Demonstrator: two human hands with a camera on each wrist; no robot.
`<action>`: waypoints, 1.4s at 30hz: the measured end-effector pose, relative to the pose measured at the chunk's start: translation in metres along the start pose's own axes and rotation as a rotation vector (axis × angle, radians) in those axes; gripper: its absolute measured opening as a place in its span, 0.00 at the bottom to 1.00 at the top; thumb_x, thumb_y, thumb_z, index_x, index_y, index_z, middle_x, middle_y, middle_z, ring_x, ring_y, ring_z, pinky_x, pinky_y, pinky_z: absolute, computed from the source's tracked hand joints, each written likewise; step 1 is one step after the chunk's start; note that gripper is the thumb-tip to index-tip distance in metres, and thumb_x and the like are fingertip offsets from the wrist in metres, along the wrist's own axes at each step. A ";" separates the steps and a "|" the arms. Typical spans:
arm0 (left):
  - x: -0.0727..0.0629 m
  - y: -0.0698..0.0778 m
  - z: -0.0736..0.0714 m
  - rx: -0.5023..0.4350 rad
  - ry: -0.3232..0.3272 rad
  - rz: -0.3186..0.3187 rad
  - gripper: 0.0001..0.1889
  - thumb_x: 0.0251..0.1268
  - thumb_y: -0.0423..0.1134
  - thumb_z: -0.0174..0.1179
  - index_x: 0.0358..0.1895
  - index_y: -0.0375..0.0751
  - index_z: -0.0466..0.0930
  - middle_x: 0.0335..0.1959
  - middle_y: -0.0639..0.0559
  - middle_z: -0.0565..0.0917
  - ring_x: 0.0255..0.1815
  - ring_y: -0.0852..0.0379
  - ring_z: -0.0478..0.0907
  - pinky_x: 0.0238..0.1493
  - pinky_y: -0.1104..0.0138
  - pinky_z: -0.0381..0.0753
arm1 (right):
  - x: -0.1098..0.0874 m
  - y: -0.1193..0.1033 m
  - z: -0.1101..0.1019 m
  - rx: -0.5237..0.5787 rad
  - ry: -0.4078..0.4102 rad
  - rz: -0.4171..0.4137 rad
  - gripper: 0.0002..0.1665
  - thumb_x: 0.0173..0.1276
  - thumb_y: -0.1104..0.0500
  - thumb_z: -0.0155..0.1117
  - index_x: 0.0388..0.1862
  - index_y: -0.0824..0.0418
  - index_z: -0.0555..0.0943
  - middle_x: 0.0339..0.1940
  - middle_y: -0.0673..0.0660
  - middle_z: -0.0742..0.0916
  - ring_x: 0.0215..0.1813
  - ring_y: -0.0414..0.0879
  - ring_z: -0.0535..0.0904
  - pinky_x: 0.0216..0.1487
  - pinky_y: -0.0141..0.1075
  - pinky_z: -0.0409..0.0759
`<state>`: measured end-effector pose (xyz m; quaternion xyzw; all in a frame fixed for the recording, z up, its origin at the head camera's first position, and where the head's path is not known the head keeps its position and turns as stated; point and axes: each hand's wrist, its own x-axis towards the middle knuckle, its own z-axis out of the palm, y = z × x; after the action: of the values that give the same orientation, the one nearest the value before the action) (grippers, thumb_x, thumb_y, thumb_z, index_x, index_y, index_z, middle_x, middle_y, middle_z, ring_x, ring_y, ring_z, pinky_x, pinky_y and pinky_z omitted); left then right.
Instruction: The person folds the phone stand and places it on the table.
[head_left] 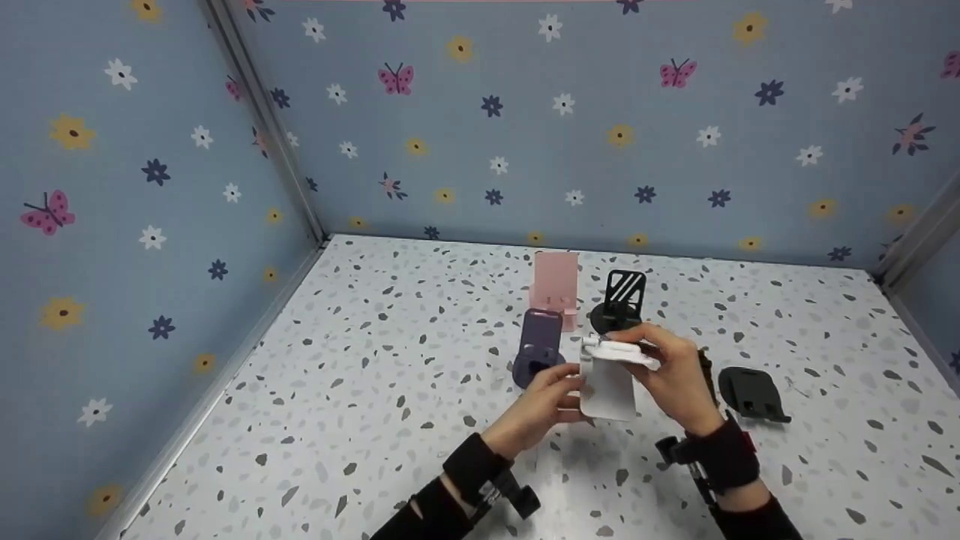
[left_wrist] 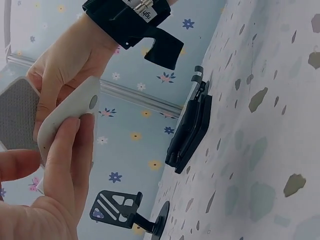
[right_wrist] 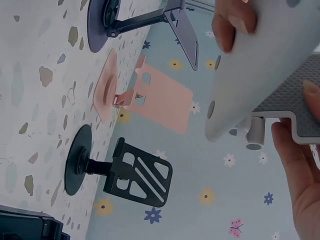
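Observation:
A white phone stand [head_left: 609, 390] with a hinge and grey textured pads [right_wrist: 295, 90] is held up between both hands, over the table. My left hand [head_left: 541, 405] grips the plate by its left edge, thumb and fingers on opposite sides. From the right, my right hand [head_left: 675, 371] pinches the upper white part near the hinge. In the left wrist view the plate's rounded edge [left_wrist: 70, 110] lies between the left fingers. Just beyond the hands stand a purple phone stand [head_left: 540, 341], a pink one [head_left: 556, 281] and a black one [head_left: 625, 296] with slanted slots.
To the right lies a folded dark green phone stand [head_left: 752, 394]. Another dark item [head_left: 706, 367] is mostly hidden behind the right hand. The speckled white table [head_left: 360, 390] meets blue flowered walls [head_left: 525, 135] at the back and sides.

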<state>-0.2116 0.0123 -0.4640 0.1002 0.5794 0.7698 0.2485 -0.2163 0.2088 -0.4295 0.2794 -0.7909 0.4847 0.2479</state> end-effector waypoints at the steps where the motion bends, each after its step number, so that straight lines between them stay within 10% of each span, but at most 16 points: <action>1: 0.000 0.001 0.000 -0.021 0.005 0.000 0.21 0.76 0.38 0.47 0.63 0.25 0.68 0.48 0.40 0.83 0.41 0.54 0.86 0.50 0.61 0.88 | 0.000 0.000 0.000 -0.009 0.002 -0.016 0.22 0.48 0.83 0.70 0.39 0.63 0.85 0.41 0.60 0.90 0.47 0.36 0.84 0.51 0.25 0.84; 6: -0.002 0.004 -0.001 -0.070 -0.022 0.029 0.28 0.76 0.53 0.45 0.60 0.29 0.70 0.48 0.42 0.85 0.38 0.58 0.85 0.48 0.62 0.88 | 0.000 0.002 0.003 -0.113 0.005 -0.118 0.25 0.41 0.83 0.73 0.37 0.62 0.85 0.40 0.59 0.90 0.44 0.43 0.86 0.52 0.19 0.80; 12: -0.003 0.003 -0.006 -0.020 -0.101 0.056 0.51 0.54 0.72 0.61 0.65 0.28 0.67 0.54 0.39 0.82 0.45 0.56 0.84 0.54 0.61 0.86 | 0.001 0.003 0.002 -0.103 -0.057 -0.176 0.24 0.43 0.80 0.75 0.37 0.59 0.86 0.41 0.57 0.89 0.48 0.49 0.85 0.58 0.20 0.77; 18: -0.004 0.006 -0.010 0.027 -0.098 0.049 0.49 0.56 0.67 0.64 0.69 0.29 0.63 0.58 0.38 0.79 0.51 0.54 0.83 0.58 0.60 0.84 | 0.003 0.003 -0.009 0.016 -0.208 -0.139 0.23 0.49 0.73 0.76 0.44 0.58 0.85 0.50 0.58 0.88 0.60 0.43 0.80 0.68 0.25 0.72; 23: -0.005 0.011 -0.012 0.029 -0.057 0.067 0.42 0.62 0.52 0.61 0.72 0.27 0.58 0.61 0.35 0.77 0.52 0.55 0.81 0.60 0.59 0.82 | 0.002 0.002 -0.021 0.201 -0.297 -0.023 0.35 0.52 0.76 0.72 0.61 0.66 0.78 0.66 0.61 0.79 0.73 0.40 0.68 0.75 0.26 0.61; 30: -0.004 0.017 -0.015 -0.005 -0.011 0.130 0.41 0.61 0.43 0.62 0.72 0.23 0.56 0.65 0.30 0.74 0.56 0.50 0.81 0.61 0.59 0.82 | 0.004 0.001 -0.025 0.178 -0.133 0.257 0.27 0.64 0.70 0.67 0.63 0.68 0.75 0.60 0.65 0.81 0.62 0.38 0.76 0.68 0.28 0.74; 36: -0.004 0.019 -0.017 0.022 0.036 0.151 0.39 0.60 0.35 0.60 0.73 0.24 0.55 0.65 0.29 0.73 0.51 0.54 0.83 0.54 0.66 0.85 | 0.003 0.007 -0.032 0.279 -0.388 0.597 0.33 0.73 0.55 0.62 0.70 0.69 0.67 0.56 0.65 0.82 0.54 0.44 0.82 0.59 0.36 0.83; 42: -0.004 0.019 -0.018 0.032 0.041 0.145 0.38 0.60 0.32 0.60 0.73 0.26 0.56 0.64 0.30 0.75 0.50 0.54 0.83 0.54 0.66 0.85 | 0.002 0.012 -0.031 0.514 -0.487 0.689 0.36 0.74 0.59 0.60 0.71 0.77 0.60 0.53 0.60 0.84 0.52 0.47 0.85 0.57 0.44 0.85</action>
<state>-0.2210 -0.0084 -0.4506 0.1303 0.5879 0.7781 0.1786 -0.2223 0.2415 -0.4233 0.1590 -0.7270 0.6386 -0.1960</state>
